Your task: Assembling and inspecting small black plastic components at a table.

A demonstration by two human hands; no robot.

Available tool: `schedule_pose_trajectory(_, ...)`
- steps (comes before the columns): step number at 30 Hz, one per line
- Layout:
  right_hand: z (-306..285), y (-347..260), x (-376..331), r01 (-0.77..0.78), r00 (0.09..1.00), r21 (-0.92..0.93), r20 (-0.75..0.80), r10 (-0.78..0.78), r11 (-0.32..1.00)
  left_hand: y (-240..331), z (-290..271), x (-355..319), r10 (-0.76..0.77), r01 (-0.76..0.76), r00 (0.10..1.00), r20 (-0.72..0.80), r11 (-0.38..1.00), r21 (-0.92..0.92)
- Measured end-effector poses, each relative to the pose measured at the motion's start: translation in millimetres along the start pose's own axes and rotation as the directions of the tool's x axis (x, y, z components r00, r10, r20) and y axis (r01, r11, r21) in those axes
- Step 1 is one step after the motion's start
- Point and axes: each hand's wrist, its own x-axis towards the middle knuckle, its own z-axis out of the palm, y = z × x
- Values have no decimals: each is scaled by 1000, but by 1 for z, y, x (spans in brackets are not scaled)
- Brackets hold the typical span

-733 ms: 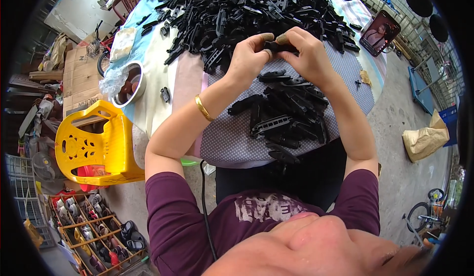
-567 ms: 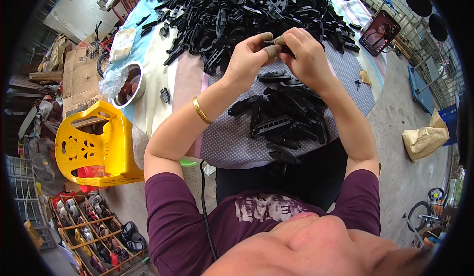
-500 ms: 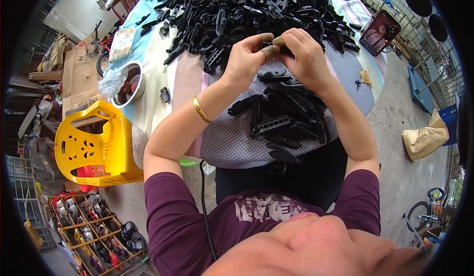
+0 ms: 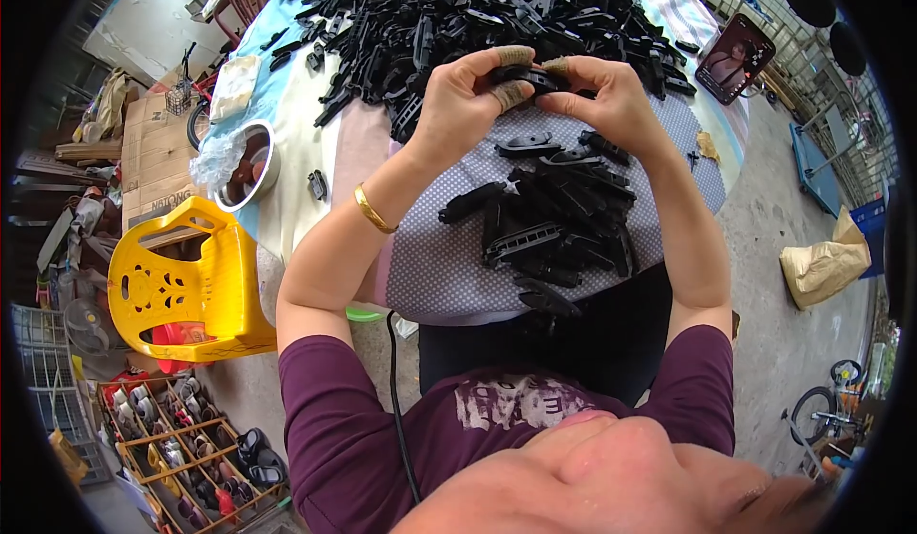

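Both hands are up over the near edge of the round cloth-covered table (image 4: 287, 200), meeting on one small black moulded plastic clip (image 4: 523, 76). The left hand (image 4: 463, 104) pinches its left end, thumb and forefinger wrapped in tan fabric finger cots (image 4: 516, 56). The right hand (image 4: 611, 104) grips the other end, fingertips curled tight on it; whether it is one piece or two pressed together is hard to tell from here. A thin gold bangle (image 4: 371, 211) rings the left wrist.

Behind the hands, toward the far edge, lies a big heap of glossy black plastic parts (image 4: 478, 9), long, flat, ribbed shapes tangled every way. Under the forearms, at the near edge, a smaller pile of the same black parts (image 4: 554, 219) sits on a grey dotted cloth (image 4: 439, 267) that drapes over the table's rim.

At the left edge stands a round steel bowl (image 4: 250, 163) with crumpled clear plastic film (image 4: 212, 160) beside it, and a lone black part (image 4: 317, 184) just right of it. At the far right edge, a phone with a lit screen (image 4: 734, 58) leans propped.

Off the table, a yellow moulded plastic chair (image 4: 181, 286) lies on the floor at left, with a shoe rack (image 4: 181, 448) below it. A tan sack (image 4: 829, 265) sits on the concrete at right.
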Motion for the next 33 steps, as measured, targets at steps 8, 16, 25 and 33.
schedule_pose_trajectory(8,-41,39,8,9,999,-193,-37,-16,981,3,18,-11,-99,121,851,515,993,-9)
schedule_pose_trajectory(16,5,32,6,121,991,-790,64,-116,601,-41,7,10,137,-271,962,236,583,766)
schedule_pose_trajectory(25,4,17,3,92,996,-674,55,-75,733,-37,5,0,-10,-56,994,113,820,570)
schedule_pose_trajectory(33,3,12,5,-21,994,250,-95,47,968,-20,7,1,-327,311,945,-3,903,-297)
